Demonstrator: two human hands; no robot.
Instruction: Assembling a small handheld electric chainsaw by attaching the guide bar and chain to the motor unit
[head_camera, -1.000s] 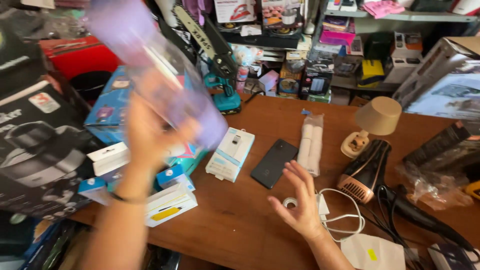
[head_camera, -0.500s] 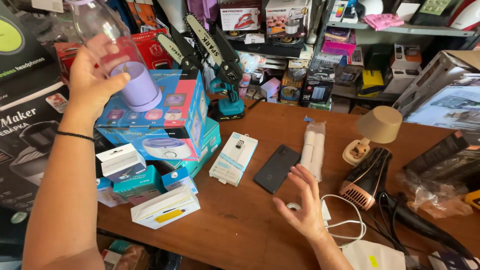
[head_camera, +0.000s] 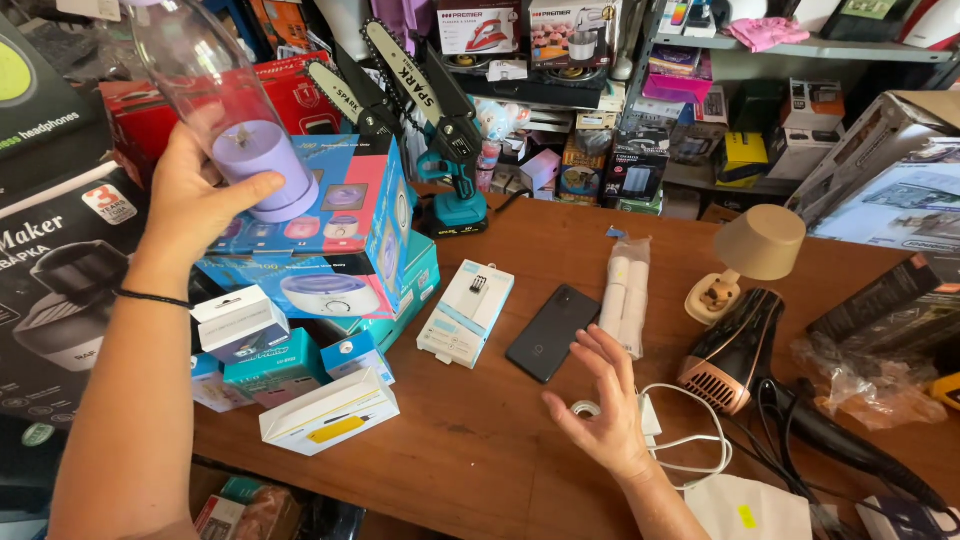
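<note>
Lowered blender bottle (head_camera: 235, 120) stays clamped in left hand (head_camera: 195, 195) above boxes; right hand (head_camera: 600, 410) splayed over bare table (head_camera: 480, 450)

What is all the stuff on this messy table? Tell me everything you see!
blender bottle: one, clear with a lilac base, held up at the left
boxes: a stack, mostly blue and teal, left side of the table
small white box: one, lying flat by the stack
phone: one, black, middle of the table
mini chainsaws: two, teal and black, standing at the back
white rolls in a bag: one pack, beside the phone
lamp: one, beige, right
hair dryer: one, black and copper, right
white cable: one, by the right hand
table: one, brown wood
left hand: grips the blender bottle
right hand: open, above the table
</note>
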